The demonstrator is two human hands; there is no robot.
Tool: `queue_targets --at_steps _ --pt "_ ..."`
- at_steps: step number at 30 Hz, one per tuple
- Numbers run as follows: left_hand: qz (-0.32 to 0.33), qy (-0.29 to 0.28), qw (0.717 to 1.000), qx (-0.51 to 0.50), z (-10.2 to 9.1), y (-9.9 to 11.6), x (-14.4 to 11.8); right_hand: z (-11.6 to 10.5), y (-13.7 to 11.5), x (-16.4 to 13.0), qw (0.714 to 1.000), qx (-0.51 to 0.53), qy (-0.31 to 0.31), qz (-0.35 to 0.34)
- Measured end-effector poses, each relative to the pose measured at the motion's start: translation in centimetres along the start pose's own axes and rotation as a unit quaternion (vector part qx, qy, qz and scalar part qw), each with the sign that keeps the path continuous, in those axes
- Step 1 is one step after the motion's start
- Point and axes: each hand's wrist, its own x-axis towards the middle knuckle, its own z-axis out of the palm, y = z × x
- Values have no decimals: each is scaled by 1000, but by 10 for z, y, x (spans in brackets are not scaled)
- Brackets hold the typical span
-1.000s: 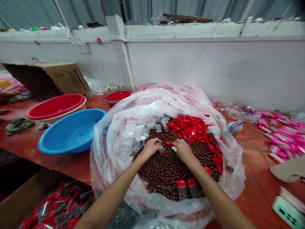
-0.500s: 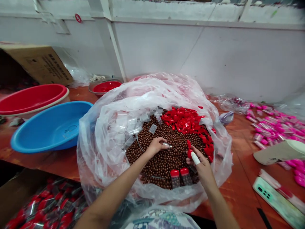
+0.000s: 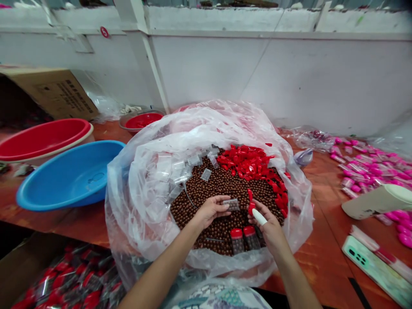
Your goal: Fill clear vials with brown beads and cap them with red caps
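Note:
Small brown balls [image 3: 222, 186] fill a clear plastic bag [image 3: 135, 193] with its mouth spread wide. Over them, my left hand [image 3: 210, 210] pinches a small clear container [image 3: 231, 204] lying on its side. Facing it, my right hand [image 3: 267, 221], with a white cover on one finger, grips a red plastic cap [image 3: 250, 201] with an upright tab. The container and the cap are apart. Just below are two filled jars [image 3: 237, 241] with red lids. Loose red caps [image 3: 247, 161] are heaped at the back right of the balls, and clear containers [image 3: 175, 169] at the back left.
Left of the bag stand a blue basin [image 3: 67, 180] and a red basin [image 3: 41, 137]. A box of red-lidded jars [image 3: 80, 274] sits lower left. To the right lie pink containers [image 3: 376, 167], a pale cup [image 3: 376, 201] and a phone [image 3: 370, 266].
My left hand has shifted right and slightly down, bringing the clear container closer to the red cap. My right hand has moved slightly left, still holding the cap.

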Motion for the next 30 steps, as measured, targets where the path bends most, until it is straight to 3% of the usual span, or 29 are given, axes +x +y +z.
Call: queue_targets --at_steps 7,18,26,30 --pt "-4 -36 997 -65 11 -12 -30 17 -8 -4 996 -80 -14 -34" --pt "109 33 994 -4 30 -30 -45 19 -10 -16 943 -279 -57 -172" --pt "102 11 994 -43 34 -30 -49 23 -15 -18 980 -166 -4 -111" --pt "99 7 992 -74 33 -34 -49 18 -13 -13 982 -145 -3 -118"
